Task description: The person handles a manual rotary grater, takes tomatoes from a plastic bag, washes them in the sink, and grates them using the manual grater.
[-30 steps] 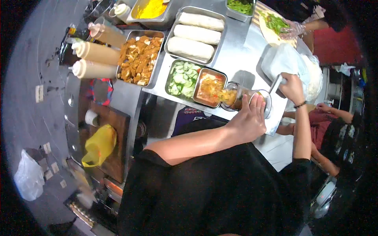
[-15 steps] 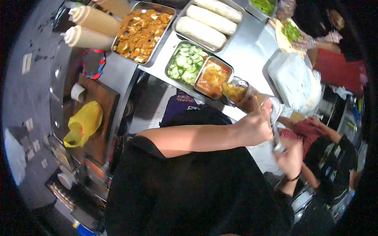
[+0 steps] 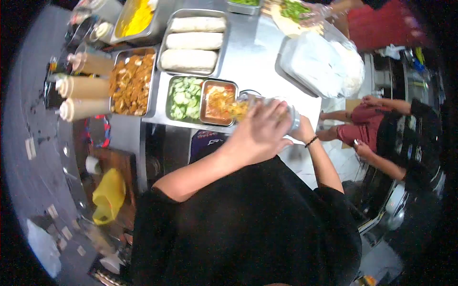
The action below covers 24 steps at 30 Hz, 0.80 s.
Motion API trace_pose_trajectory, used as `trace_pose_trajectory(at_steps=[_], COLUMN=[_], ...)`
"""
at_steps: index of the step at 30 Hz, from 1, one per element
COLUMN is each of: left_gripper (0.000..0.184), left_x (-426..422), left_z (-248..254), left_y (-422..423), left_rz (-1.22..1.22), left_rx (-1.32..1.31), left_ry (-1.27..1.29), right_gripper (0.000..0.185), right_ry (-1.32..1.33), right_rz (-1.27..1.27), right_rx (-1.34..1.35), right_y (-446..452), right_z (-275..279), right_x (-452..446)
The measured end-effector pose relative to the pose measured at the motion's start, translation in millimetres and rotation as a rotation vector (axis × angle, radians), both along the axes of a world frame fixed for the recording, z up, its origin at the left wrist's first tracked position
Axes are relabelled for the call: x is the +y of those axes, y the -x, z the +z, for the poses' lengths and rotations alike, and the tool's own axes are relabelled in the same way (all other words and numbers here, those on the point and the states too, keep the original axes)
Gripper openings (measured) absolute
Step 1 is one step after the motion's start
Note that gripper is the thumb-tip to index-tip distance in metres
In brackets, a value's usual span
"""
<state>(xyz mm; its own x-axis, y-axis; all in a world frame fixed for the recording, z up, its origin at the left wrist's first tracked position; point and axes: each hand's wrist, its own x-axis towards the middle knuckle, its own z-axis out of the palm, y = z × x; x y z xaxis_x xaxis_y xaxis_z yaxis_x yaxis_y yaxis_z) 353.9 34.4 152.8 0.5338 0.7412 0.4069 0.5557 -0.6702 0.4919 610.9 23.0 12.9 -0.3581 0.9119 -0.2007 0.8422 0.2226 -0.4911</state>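
Observation:
A clear jar [image 3: 292, 114] lies tilted on its side, its mouth toward a small square metal tray [image 3: 218, 102] of orange-red food. Yellow-orange bits [image 3: 238, 110] show between jar and tray. Over the jar's side, my left hand [image 3: 262, 127] is blurred, its fingers around the jar. My right hand [image 3: 304, 130], with a dark bracelet at the wrist, is closed at the jar's base end; its fingers are partly hidden. Sliced cucumbers [image 3: 185, 99] fill the part of the larger tray just left of the square one.
Three white rolls [image 3: 191, 40] lie in a tray behind. Browned food pieces [image 3: 131, 86], sauce bottles [image 3: 83, 88] and a tray of yellow shreds [image 3: 138, 18] are at the left. A plastic bag [image 3: 310, 62] sits right. A gloved hand [image 3: 312, 15] works on a flatbread; another person [image 3: 377, 124] is at the right.
My right hand has moved from the jar's handle area, dropped lower and come back up beside its base. My left hand has shifted forward along the jar. The view has swung.

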Motion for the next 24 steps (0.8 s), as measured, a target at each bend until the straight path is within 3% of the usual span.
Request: trace_pose_trajectory(at_steps=[1,2,3,4,7,9,10,12,13,14,16,18,20,21,24], left_gripper=[0.045,0.039,0.03,0.032,0.048,0.079,0.079,0.102,0.114,0.114,0.114,0.109,0.096,0.084,0.083], left_x=[-1,0,2,4,19,24,25,26,29,29,30,27,29,28,21], left_z=[2,3,-1,8,14,10,8,0,-6,-9,-15,-30,-42,-34,-31], left_y=[9,18,25,30,21,17,16,14,15,16,13,14,15,15,13], left_rz=[-0.031,0.009,0.04,0.067,0.129,0.027,0.02,-0.128,-0.183,-0.194,-0.154,-0.152,-0.172,-0.137,-0.089], left_rx=[-0.179,-0.187,-0.233,-0.26,-0.231,-0.12,-0.098,-0.152,-0.102,-0.083,-0.191,-0.227,-0.269,-0.211,-0.151], left_ry=[0.078,0.029,0.061,0.141,0.325,0.603,0.597,0.626,0.619,0.625,0.539,0.534,0.289,0.316,0.288], right_gripper=[0.026,0.025,0.023,0.023,0.02,0.018,0.018,0.018,0.018,0.019,0.02,0.021,0.023,0.024,0.024], right_ry=[0.081,0.169,0.217,0.225,0.252,0.185,0.168,0.266,0.066,-0.127,-0.223,-0.352,-0.42,-0.322,-0.125], right_rz=[0.049,0.097,0.14,0.104,0.083,0.194,0.254,0.187,0.14,0.081,0.029,-0.004,0.028,0.002,-0.005], right_rx=[-0.181,-0.356,-0.396,-0.38,-0.312,-0.161,-0.116,-0.101,-0.068,-0.036,-0.254,-0.24,-0.212,-0.221,-0.312], right_y=[4,9,21,24,28,21,23,39,37,36,42,32,15,8,-3], right_z=[6,11,39,44,56,59,77,161,175,183,202,178,128,101,36], right_x=[-7,-15,-15,-20,-28,-50,-59,-58,-52,-45,1,75,118,122,92])
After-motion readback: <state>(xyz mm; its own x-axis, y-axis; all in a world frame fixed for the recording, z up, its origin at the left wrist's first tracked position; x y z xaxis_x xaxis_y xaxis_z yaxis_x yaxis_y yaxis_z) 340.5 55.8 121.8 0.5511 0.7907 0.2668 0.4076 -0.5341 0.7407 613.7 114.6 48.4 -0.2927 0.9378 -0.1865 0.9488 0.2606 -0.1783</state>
